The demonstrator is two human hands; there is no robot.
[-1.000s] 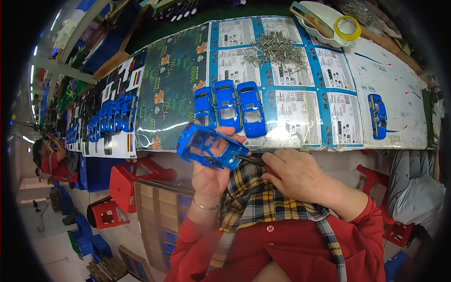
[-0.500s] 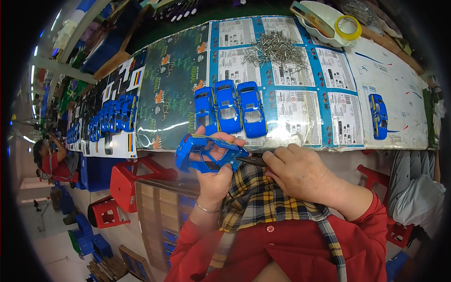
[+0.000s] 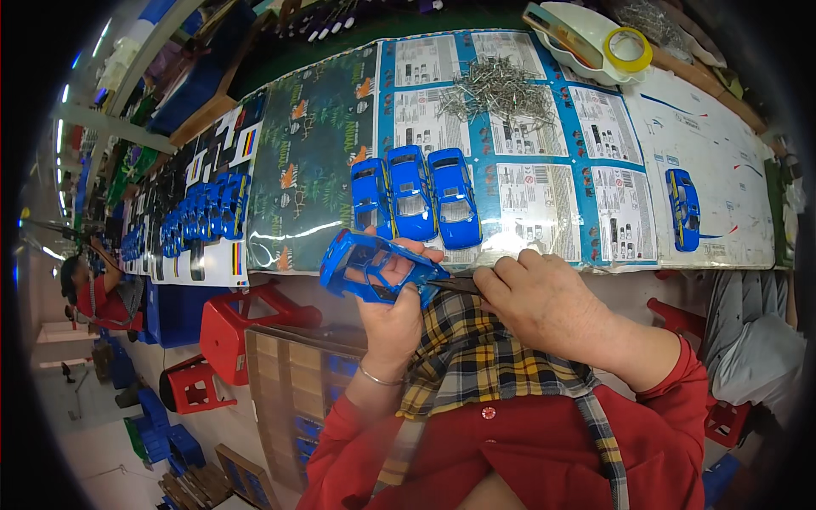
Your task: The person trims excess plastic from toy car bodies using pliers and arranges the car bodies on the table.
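Head view: left hand [image 3: 393,316] grips a blue toy car shell [image 3: 367,268] just off the table's near edge [image 3: 544,265]. Right hand [image 3: 544,299], fingers closed, pinches a thin dark tool [image 3: 457,286] against the shell. Three blue cars [image 3: 415,197] stand behind.

My view is evenly and brightly lit from overhead. Fluorescent tubes [image 3: 81,127] show as bright streaks at the far left rim. Glare lies in a white band across the glossy dark printed sheet [image 3: 310,170] on the bench. Shadows are soft and short. Focus is sharp at centre, on my left hand [image 3: 393,293] and right hand [image 3: 544,302]. Fisheye distortion bends the bench edge; a black vignette rings the frame, and detail smears toward the rim.
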